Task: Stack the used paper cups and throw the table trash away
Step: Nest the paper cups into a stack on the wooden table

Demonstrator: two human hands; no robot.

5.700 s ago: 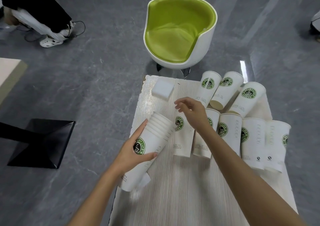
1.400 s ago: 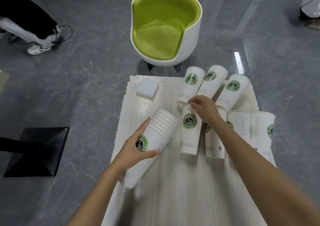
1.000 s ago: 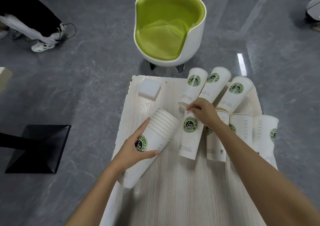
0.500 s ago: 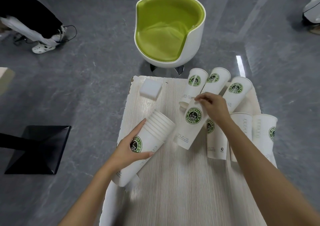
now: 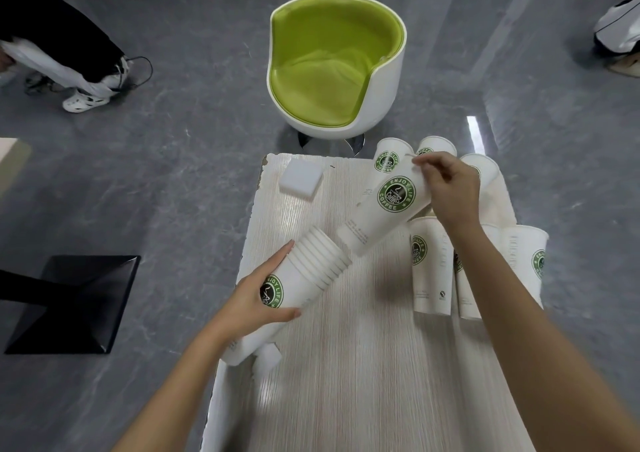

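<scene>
Right hand [image 5: 450, 188] is pinching the cup [image 5: 384, 209] at its rim, fingers [image 5: 426, 171] clamped on the lip. Half a second back the cup's base was still sitting on the counter [image 5: 346, 365]. Now the cup is hanging clear of it, tilted, with its base pointing down and away from those fingertips toward the stack [image 5: 311, 268]. Base and stack mouth are just apart, not yet overlapping.

Left hand [image 5: 256, 299] is gripping the stack round its lower half, fingers [image 5: 277, 254] lying along the far side and the thumb closing on the near side. The stack's mouth is facing the right fingertips.

Judgement: the pick-up is finished and the insertion is starting. The two axes are looking roughly in line, so a short slide should seat the cup.

Loose cups [image 5: 431, 271] are waiting under the right wrist and forearm, with three more just beyond the right fingertips, so stacking is looking about half done.

A white block [image 5: 300, 178] is lying well beyond the left fingertips, and a white scrap [image 5: 266, 360] is showing beside the left wrist, under the stack's base. Both are probably the trash, and that step is not yet begun.
</scene>
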